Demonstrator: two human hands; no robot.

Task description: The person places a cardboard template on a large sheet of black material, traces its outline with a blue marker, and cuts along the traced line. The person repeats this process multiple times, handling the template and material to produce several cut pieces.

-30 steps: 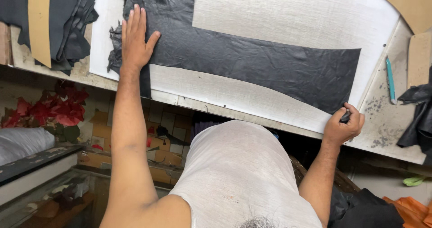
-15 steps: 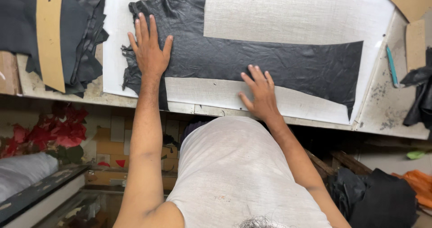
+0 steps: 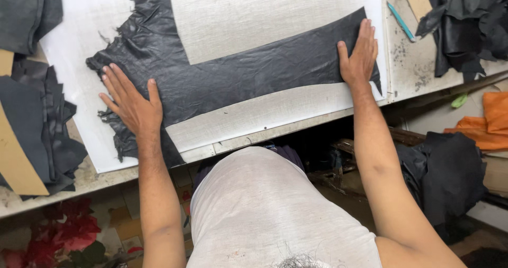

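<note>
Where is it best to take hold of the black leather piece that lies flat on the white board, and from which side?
Probably the ragged wide end of the black leather piece, beside the left hand, coming from the board's left edge. That end is wrinkled and curls off the surface, so fingers could get under it. The narrow end lies flat under the right hand.

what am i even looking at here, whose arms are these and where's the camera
The camera sits on a person's head and looks straight down, so you see their own shirt and two bare arms. Both hands are pressed flat, holding nothing: the left hand and the right hand rest on opposite ends of a wrinkled black leather piece. It lies on a white cutting board on a workbench. More dark scraps and a teal pen lie to the side.
</note>
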